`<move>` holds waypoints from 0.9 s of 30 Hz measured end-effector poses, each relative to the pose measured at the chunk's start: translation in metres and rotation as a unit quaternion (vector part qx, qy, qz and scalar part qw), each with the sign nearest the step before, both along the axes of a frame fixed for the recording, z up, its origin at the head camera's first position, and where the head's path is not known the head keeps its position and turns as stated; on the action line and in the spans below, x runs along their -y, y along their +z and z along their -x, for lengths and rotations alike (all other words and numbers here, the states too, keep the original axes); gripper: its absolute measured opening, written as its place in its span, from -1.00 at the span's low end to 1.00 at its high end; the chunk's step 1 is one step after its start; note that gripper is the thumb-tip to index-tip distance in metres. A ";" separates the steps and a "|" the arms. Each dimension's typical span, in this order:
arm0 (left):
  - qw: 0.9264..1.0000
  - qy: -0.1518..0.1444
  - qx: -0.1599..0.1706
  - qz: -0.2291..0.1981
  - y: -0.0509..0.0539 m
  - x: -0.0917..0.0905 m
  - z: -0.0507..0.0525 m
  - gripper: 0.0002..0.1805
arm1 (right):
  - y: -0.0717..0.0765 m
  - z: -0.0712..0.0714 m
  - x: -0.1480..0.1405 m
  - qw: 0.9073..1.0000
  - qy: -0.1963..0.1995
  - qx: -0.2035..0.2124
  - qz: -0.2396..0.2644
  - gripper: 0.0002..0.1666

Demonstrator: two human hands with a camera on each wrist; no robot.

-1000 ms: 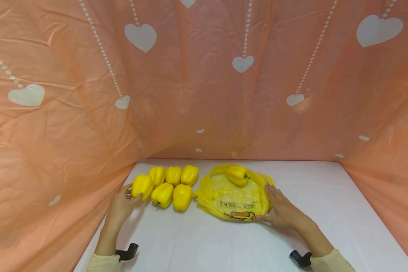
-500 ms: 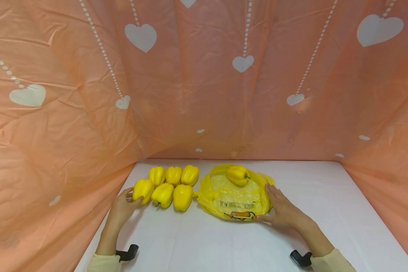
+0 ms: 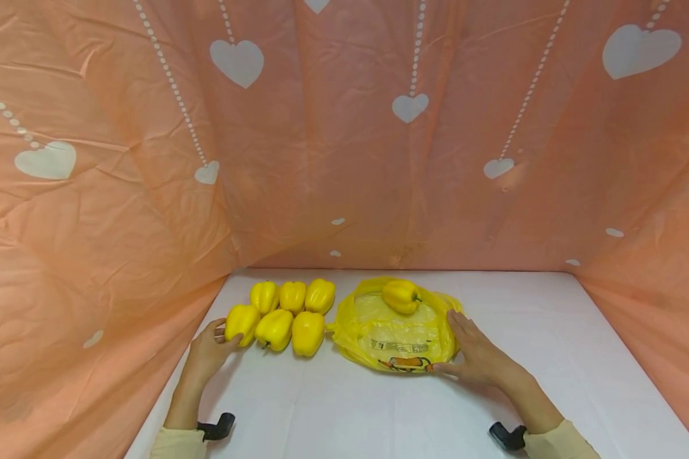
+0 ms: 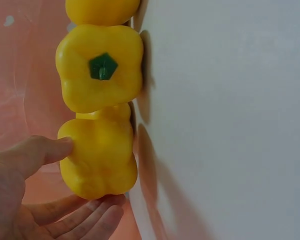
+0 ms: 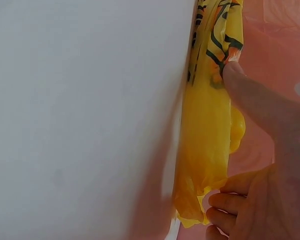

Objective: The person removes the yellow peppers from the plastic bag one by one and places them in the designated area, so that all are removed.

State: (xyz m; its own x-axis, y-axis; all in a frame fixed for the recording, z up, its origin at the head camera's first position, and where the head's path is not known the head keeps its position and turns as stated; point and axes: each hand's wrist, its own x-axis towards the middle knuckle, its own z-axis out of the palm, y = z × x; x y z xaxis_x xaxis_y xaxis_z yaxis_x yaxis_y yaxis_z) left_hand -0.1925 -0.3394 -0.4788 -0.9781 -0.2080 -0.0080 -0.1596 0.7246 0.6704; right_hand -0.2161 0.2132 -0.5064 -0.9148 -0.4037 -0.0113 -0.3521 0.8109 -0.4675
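Observation:
My left hand (image 3: pixel 209 349) holds a yellow bell pepper (image 3: pixel 242 325) at the left end of the front row, thumb on its near side and fingers behind it. In the left wrist view the thumb presses the bell pepper (image 4: pixel 97 160), and the other fingers lie along its far side. Right of it, a pepper (image 3: pixel 274 329) shows its green stem. A yellow plastic bag (image 3: pixel 350 328) lies spread wide, with one bell pepper (image 3: pixel 400 296) at its back. My right hand (image 3: pixel 482 354) rests against the bag's right side, fingers nearly straight, thumb at the front edge.
Behind the front row stand three more bell peppers (image 3: pixel 293 297). Another pepper (image 3: pixel 308 333) sits close to the bag's left edge. The white table (image 3: pixel 356 414) is enclosed by a pink curtain (image 3: pixel 344 159) with heart prints at the back and sides.
The left hand has lowered its bell pepper slightly, beside the front row. The right hand and the bag have stayed put.

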 end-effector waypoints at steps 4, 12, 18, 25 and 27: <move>1.000 -0.003 0.005 -0.003 -0.003 0.001 0.001 -0.21 | 0.000 -0.001 0.000 1.000 0.002 -0.006 -0.002 0.50; 1.000 -0.004 0.013 -0.003 -0.006 0.003 0.002 -0.20 | 0.000 -0.001 0.000 1.000 -0.001 -0.001 -0.001 0.50; 1.000 -0.005 0.013 -0.016 -0.009 0.004 0.003 -0.19 | 0.002 -0.001 0.000 1.000 -0.005 0.013 0.005 0.49; 0.999 -0.005 0.014 -0.030 -0.010 0.004 0.004 -0.17 | 0.000 -0.001 -0.001 1.000 -0.006 0.005 0.002 0.50; 0.999 -0.003 0.018 -0.027 -0.010 0.004 0.004 -0.16 | -0.001 0.000 -0.001 1.000 -0.006 0.006 0.003 0.51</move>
